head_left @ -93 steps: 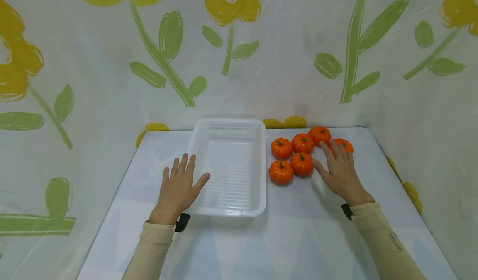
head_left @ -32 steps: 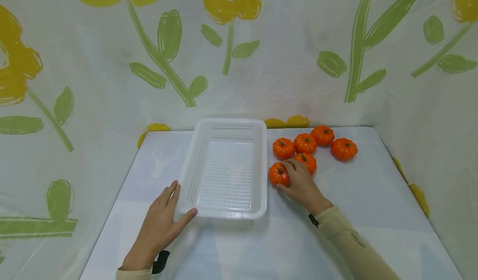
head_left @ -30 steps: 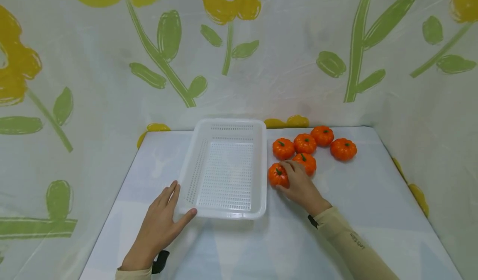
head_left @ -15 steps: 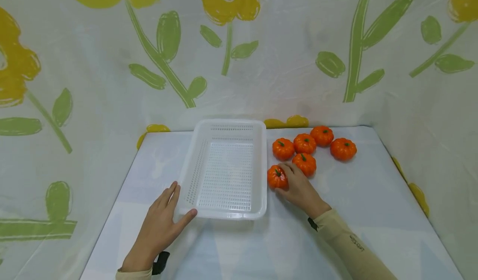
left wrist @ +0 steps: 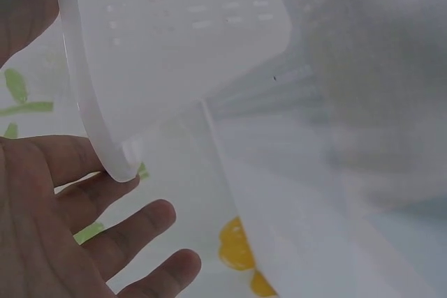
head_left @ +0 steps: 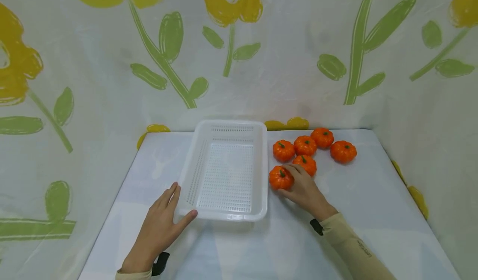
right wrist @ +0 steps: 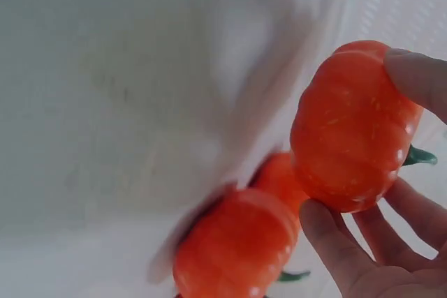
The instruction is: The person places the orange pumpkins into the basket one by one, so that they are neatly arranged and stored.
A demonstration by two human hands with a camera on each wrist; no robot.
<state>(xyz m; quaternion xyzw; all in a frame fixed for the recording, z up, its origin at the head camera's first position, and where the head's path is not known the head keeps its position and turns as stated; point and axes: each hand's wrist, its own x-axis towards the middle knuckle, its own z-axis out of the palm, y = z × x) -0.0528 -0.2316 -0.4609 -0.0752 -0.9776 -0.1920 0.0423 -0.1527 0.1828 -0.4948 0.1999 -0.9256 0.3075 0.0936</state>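
Note:
My right hand point(head_left: 304, 191) holds a small orange toy pumpkin point(head_left: 281, 178) with a green stem, just right of the white plastic basket point(head_left: 260, 180). In the right wrist view, thumb and fingertips point(right wrist: 328, 239) press on opposite sides of this pumpkin point(right wrist: 353, 127). Whether it is off the table I cannot tell. Right behind my fingers sits another pumpkin point(head_left: 305, 164). My left hand point(head_left: 158, 226) lies at the basket's near left corner, fingers extended. The left wrist view has fingers touching the basket's rim point(left wrist: 87, 113), with nothing gripped.
Several more pumpkins stand toward the table's back right, among them one point(head_left: 283, 150) beside the basket and one point(head_left: 343, 151) farthest right. The white table point(head_left: 239, 255) meets a flower-printed cloth wall point(head_left: 284, 85) at its back edge.
My right hand has come from the far right pumpkins to the nearest one, taken hold of it and shifted it slightly. My left hand has drawn back to the basket's near left corner.

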